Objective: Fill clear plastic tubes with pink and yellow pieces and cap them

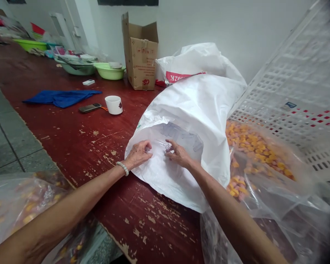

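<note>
A large white woven sack [192,99] lies on the red table with its mouth facing me, and clear plastic pieces [178,132] show inside. My left hand [139,153], with a beaded bracelet on the wrist, is at the left of the opening. Its fingers are curled together, and a small glint shows at the tips, too small to name. Across from it, my right hand [178,154] has thumb and forefinger around a small clear plastic piece [168,148] with a dark round outline. The two hands are apart, above the sack's white lower flap.
A white cup [113,105], a phone [90,107] and a blue cloth [62,98] lie left of the sack. Behind stand an open carton [143,58] and green basins [109,72]. Orange-and-pink pieces [255,143] in clear plastic and a tilted white crate [294,91] are at right.
</note>
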Available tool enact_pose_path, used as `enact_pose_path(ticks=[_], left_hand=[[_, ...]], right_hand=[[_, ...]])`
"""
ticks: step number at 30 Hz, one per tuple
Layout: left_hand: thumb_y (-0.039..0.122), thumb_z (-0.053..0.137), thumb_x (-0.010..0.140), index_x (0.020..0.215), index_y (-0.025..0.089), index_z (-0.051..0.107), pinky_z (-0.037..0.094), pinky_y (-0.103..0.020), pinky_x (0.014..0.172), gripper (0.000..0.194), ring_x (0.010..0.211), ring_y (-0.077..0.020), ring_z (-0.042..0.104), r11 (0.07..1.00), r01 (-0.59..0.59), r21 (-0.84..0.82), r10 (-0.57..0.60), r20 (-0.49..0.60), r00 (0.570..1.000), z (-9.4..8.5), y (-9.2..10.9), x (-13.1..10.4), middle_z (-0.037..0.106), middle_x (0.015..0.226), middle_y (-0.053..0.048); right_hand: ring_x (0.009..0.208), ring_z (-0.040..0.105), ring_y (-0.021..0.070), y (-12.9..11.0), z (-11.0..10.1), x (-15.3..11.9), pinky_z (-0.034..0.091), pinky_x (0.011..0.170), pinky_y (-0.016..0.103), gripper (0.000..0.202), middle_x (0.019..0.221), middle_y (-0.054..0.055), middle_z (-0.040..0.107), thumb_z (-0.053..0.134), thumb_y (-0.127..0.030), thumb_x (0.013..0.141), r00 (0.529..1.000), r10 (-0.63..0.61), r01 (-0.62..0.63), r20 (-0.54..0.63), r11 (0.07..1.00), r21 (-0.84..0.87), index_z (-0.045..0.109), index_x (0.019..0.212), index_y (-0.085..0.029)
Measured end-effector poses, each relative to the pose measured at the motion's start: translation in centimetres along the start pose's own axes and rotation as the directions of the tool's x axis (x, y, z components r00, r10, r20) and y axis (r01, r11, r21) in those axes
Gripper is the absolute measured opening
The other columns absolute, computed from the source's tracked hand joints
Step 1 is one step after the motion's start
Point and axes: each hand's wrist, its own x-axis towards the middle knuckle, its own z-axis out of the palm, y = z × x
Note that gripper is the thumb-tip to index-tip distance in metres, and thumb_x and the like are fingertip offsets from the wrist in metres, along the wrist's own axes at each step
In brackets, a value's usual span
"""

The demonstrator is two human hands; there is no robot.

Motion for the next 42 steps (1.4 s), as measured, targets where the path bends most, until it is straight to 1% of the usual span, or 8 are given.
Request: enact_pose_path(ticks=[7, 10, 13, 17, 24, 29, 35, 42], left_hand=[[0.004, 0.051, 0.052, 0.083, 0.017, 0.061, 0.041, -0.033, 0.073, 0.035, 0.078, -0.0225, 0.056, 0.994, 0.072, 0.082, -0.081, 0.116, 0.99, -1.5, 1.0, -2.3, 0.058, 0.075, -0.005], [0.01, 0.051, 0.058, 0.087, 0.015, 0.063, 0.04, -0.028, 0.06, 0.032, 0.065, -0.0162, 0.054, 0.965, 0.168, -0.203, -0.127, 0.201, 0.971, -1.2, 2.2, -3.4, 0.059, 0.073, -0.004], [0.012, 0.055, 0.06, 0.088, 0.013, 0.064, 0.036, -0.022, 0.053, 0.03, 0.06, -0.0105, 0.05, 0.583, 0.354, -0.731, -0.131, 0.345, 0.93, -0.7, 3.1, -4.9, 0.061, 0.078, -0.004], [0.011, 0.063, 0.06, 0.09, 0.014, 0.068, 0.035, -0.019, 0.053, 0.03, 0.066, -0.0093, 0.054, 0.234, 0.448, -0.863, -0.088, 0.44, 0.893, -0.6, 3.2, -6.8, 0.064, 0.09, -0.006], [0.018, 0.07, 0.07, 0.114, 0.018, 0.061, 0.044, -0.028, 0.081, 0.045, 0.092, -0.0175, 0.061, 0.208, 0.379, -0.902, 0.092, 0.404, 0.91, -1.3, 3.5, -9.5, 0.066, 0.102, -0.008], [0.016, 0.072, 0.065, 0.093, 0.012, 0.064, 0.042, -0.022, 0.054, 0.03, 0.052, -0.0066, 0.052, 0.215, 0.541, -0.813, 0.002, 0.555, 0.832, -0.7, 3.1, -10.1, 0.061, 0.07, -0.001], [0.025, 0.062, 0.064, 0.082, 0.013, 0.06, 0.042, -0.024, 0.043, 0.022, 0.048, -0.0128, 0.055, 0.295, 0.638, -0.711, -0.115, 0.637, 0.763, -0.8, 2.3, -10.0, 0.062, 0.065, -0.002], [0.019, 0.07, 0.058, 0.074, 0.01, 0.064, 0.04, -0.022, 0.038, 0.019, 0.045, -0.0145, 0.057, 0.541, 0.569, -0.619, 0.064, 0.705, 0.706, -0.9, 1.9, -10.5, 0.062, 0.055, -0.004]], right_hand=[[0.082, 0.058, 0.0131, -4.0, 2.6, -4.5, 0.043, 0.079, 0.029, 0.028, 0.093, 0.003, 0.064, 0.065, -0.024, 0.066, 0.999, 0.026, -0.033, 0.02, 0.795, 0.606, 0.056, 0.092, -0.017], [0.081, 0.057, 0.0136, -5.8, 3.6, -5.9, 0.043, 0.08, 0.03, 0.03, 0.089, 0.001, 0.063, 0.066, -0.026, 0.067, 0.999, 0.028, -0.001, -0.027, 0.718, 0.696, 0.054, 0.093, -0.018], [0.077, 0.056, 0.0136, -6.7, 4.5, -6.7, 0.044, 0.076, 0.03, 0.034, 0.087, 0.0, 0.061, 0.066, -0.03, 0.07, 0.994, 0.03, 0.052, -0.103, 0.7, 0.712, 0.052, 0.099, -0.019], [0.079, 0.055, 0.0143, -7.3, 5.1, -7.8, 0.045, 0.073, 0.028, 0.031, 0.091, 0.002, 0.061, 0.064, -0.036, 0.074, 0.988, -0.011, 0.099, -0.153, 0.808, 0.581, 0.056, 0.098, -0.019], [0.077, 0.057, 0.016, -8.4, 5.3, -9.8, 0.045, 0.07, 0.03, 0.052, 0.09, 0.003, 0.062, 0.058, -0.045, 0.08, 0.991, -0.062, 0.106, -0.12, 0.91, 0.4, 0.041, 0.122, -0.02], [0.09, 0.06, 0.0237, -8.6, 5.5, -10.9, 0.043, 0.077, 0.036, 0.068, 0.101, 0.011, 0.062, 0.052, -0.049, 0.084, 0.999, -0.039, 0.04, 0.016, 0.997, -0.06, 0.024, 0.138, -0.019], [0.102, 0.054, 0.0268, -9.4, 4.7, -11.5, 0.042, 0.084, 0.039, 0.09, 0.114, 0.013, 0.056, 0.062, -0.046, 0.078, 0.977, -0.2, 0.208, 0.071, 0.84, -0.5, 0.008, 0.145, -0.019], [0.099, 0.05, 0.0279, -10.4, 4.8, -11.1, 0.045, 0.08, 0.039, 0.103, 0.109, 0.01, 0.053, 0.074, -0.026, 0.065, 0.932, -0.288, 0.36, 0.222, 0.642, -0.677, 0.01, 0.146, -0.028]])
